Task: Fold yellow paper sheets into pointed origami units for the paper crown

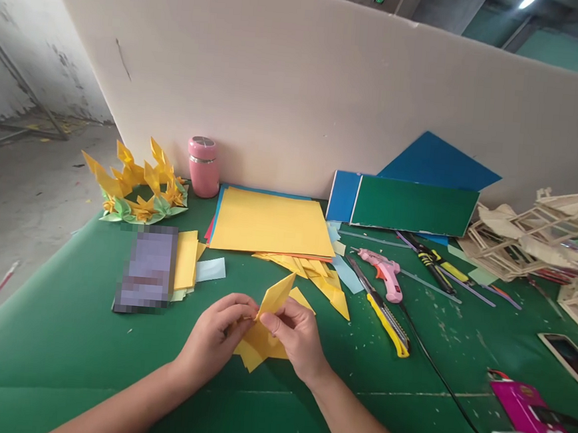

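Between my two hands is a folded yellow paper piece point(277, 294), its pointed tip standing up. My left hand point(222, 335) pinches its lower left edge with closed fingers. On the other side, my right hand point(299, 337) grips it with the thumb in front and the fingers curled behind. Below and behind the hands lie yellow paper sheets point(252, 357), partly hidden by the fingers. More folded yellow pieces point(332, 292) rest just beyond, against a stack of coloured paper point(273, 222) with yellow on top.
To the right lie a yellow utility knife point(388, 324), a pink glue gun point(388, 276) with a trailing cord, and pliers point(435, 265). A yellow paper crown point(146, 185) and a pink flask point(203, 168) stand at the back left. Wooden frames point(532, 236) occupy the far right.
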`<state>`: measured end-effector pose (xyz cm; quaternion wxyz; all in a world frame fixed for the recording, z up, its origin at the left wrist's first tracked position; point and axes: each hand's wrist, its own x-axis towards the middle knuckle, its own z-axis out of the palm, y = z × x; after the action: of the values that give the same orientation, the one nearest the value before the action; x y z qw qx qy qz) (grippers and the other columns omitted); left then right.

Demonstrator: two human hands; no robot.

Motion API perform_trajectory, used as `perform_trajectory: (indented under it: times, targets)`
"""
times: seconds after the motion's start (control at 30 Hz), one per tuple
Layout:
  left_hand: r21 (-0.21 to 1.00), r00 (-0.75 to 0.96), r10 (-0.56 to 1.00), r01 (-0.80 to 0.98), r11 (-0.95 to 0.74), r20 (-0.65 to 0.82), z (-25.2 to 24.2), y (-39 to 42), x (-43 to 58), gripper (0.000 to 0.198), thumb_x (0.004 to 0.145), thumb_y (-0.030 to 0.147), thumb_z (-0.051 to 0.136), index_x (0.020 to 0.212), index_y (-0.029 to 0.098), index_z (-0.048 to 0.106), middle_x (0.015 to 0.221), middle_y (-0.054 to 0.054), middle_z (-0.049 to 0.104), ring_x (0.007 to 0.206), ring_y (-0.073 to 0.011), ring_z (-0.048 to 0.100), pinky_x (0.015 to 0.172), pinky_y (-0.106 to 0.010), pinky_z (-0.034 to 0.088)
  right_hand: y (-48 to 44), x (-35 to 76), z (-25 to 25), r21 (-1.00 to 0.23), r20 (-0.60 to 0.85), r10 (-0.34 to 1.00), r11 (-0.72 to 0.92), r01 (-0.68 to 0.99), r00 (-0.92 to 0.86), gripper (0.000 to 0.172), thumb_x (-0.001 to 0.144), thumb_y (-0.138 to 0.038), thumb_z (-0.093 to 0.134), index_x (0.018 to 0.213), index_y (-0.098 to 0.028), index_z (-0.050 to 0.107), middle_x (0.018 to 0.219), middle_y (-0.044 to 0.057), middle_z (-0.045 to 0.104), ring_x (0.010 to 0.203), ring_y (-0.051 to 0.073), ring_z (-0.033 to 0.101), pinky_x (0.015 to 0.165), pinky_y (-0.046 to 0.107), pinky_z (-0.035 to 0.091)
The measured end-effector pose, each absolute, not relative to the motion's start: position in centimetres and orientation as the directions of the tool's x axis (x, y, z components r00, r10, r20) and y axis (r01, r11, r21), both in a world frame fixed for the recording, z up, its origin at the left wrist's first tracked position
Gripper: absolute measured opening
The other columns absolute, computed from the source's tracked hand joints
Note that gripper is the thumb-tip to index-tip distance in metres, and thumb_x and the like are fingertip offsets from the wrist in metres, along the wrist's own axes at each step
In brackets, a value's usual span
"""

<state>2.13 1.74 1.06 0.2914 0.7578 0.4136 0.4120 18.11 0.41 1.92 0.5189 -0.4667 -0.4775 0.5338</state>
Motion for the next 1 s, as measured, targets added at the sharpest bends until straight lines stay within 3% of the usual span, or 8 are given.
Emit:
perform_trajectory:
  times: [0.13, 0.27, 0.53, 0.73, 1.0]
  targets:
    - [0.805, 0.316, 0.867, 0.344, -0.483, 0.385, 1.0, 1.7, 2.3, 0.018, 0.086, 0.023, 0.048, 0.076, 0.022, 0.063, 0.085, -0.006, 0.07, 0.077, -0.0163, 0.066, 0.07, -0.025, 0.054, 0.3, 18.2, 2.1, -0.996, 0.013, 0.998, 0.008, -0.093, -0.056, 0.035, 0.072, -0.046, 0.068, 0.051, -0.021, 0.055, 0.055, -0.002, 0.046, 0.054, 0.013, 0.039, 0.055, 0.027, 0.035]
    - [0.81, 0.303, 0.88, 0.362, -0.461, 0.365, 0.8, 1.9, 2.4, 0.017, 0.085, 0.026, 0.049, 0.079, 0.022, 0.065, 0.091, -0.006, 0.071, 0.082, -0.0188, 0.067, 0.076, -0.029, 0.055, 0.2, 18.4, 2.0, -0.998, 0.055, 0.997, 0.054, -0.025, -0.059, 0.032, 0.073, -0.046, 0.067, 0.054, -0.022, 0.059, 0.057, -0.001, 0.047, 0.057, 0.014, 0.041, 0.055, 0.028, 0.036]
    - [0.782, 0.393, 0.84, 0.354, -0.514, 0.375, 1.2, 2.3, 3.0, 0.022, 0.087, 0.023, 0.04, 0.069, 0.022, 0.052, 0.082, -0.004, 0.066, 0.074, -0.0146, 0.062, 0.066, -0.025, 0.052, 0.0, 18.7, 1.7, -0.987, 0.161, 0.985, 0.16, 0.021, 0.066, 0.026, 0.074, -0.042, 0.067, 0.056, -0.022, 0.063, 0.061, 0.0, 0.049, 0.061, 0.016, 0.043, 0.057, 0.029, 0.037]
    - [0.758, 0.435, 0.822, 0.373, -0.536, 0.367, 1.2, 2.6, 3.1, 0.02, 0.089, 0.025, 0.041, 0.073, 0.022, 0.051, 0.086, -0.004, 0.065, 0.076, -0.0152, 0.061, 0.068, -0.026, 0.05, 0.3, 18.7, 1.5, -0.993, 0.08, 0.991, 0.089, -0.073, 0.11, 0.037, 0.073, -0.046, 0.068, 0.049, -0.021, 0.053, 0.054, -0.003, 0.042, 0.053, 0.013, 0.037, 0.053, 0.028, 0.032]
    - [0.721, 0.459, 0.82, 0.432, -0.542, 0.341, 1.1, 2.8, 3.0, 0.019, 0.086, 0.021, 0.041, 0.07, 0.022, 0.05, 0.065, 0.001, 0.055, 0.059, -0.0141, 0.051, 0.054, -0.024, 0.041, 0.5, 19.0, 1.5, -0.995, 0.04, 0.996, 0.046, -0.084, 0.08, 0.04, 0.073, -0.047, 0.068, 0.049, -0.021, 0.05, 0.05, -0.004, 0.041, 0.049, 0.011, 0.036, 0.051, 0.027, 0.031]
